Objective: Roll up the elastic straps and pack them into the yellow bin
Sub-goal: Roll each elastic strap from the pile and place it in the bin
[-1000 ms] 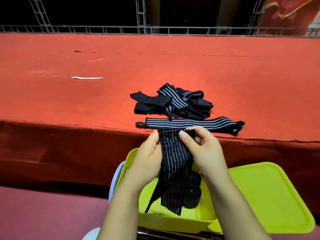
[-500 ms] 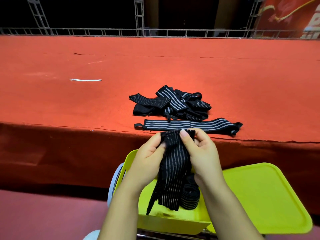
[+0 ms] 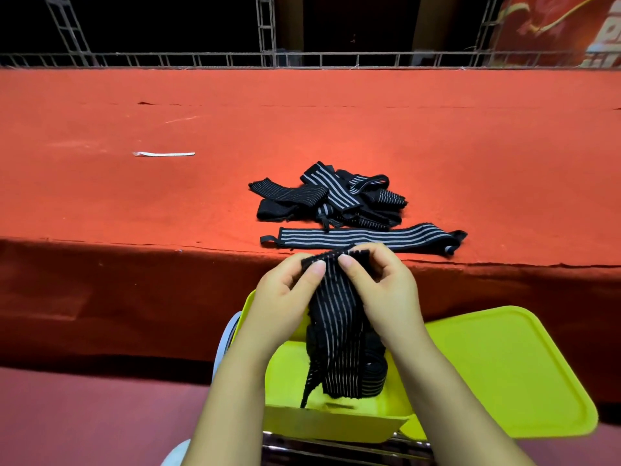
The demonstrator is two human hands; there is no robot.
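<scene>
A black elastic strap with thin white stripes [image 3: 336, 324] hangs from both hands above the yellow bin [image 3: 289, 375]. My left hand [image 3: 285, 297] pinches its top edge on the left, and my right hand [image 3: 383, 287] pinches the top edge on the right. The strap's lower end dangles into the bin. A rolled black strap [image 3: 373, 375] lies in the bin behind it, partly hidden. One flat striped strap [image 3: 366, 238] lies along the table's front edge. A tangled pile of straps [image 3: 332, 200] sits just beyond it.
The yellow bin lid [image 3: 510, 371] lies to the right of the bin. The red-covered table [image 3: 134, 203] stretches wide, with a small white strip [image 3: 164, 154] at its left. A metal truss railing [image 3: 302, 58] runs along the far edge.
Both hands have raised the strap's top edge slightly and spread it wider between the thumbs. The hanging end has shifted a little in the bin.
</scene>
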